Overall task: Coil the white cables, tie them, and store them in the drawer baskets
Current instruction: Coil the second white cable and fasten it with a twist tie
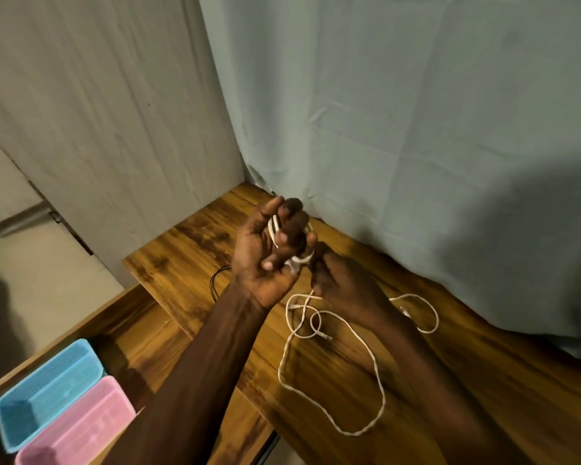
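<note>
My left hand (265,250) is raised above the wooden table (450,347) and grips a small coil of white cable (273,229) wound between its fingers and thumb. My right hand (336,280) is just to its right and pinches a white strand at the bottom of that coil. A second white cable (366,344) lies loose in wide loops on the table under my right forearm. At the lower left an open drawer (128,333) holds a blue basket (47,391) and a pink basket (78,427).
A thin black cable (220,280) lies on the table left of my left wrist. A pale blue curtain (416,129) hangs along the table's back edge and a grey fabric wall (98,129) stands at the left.
</note>
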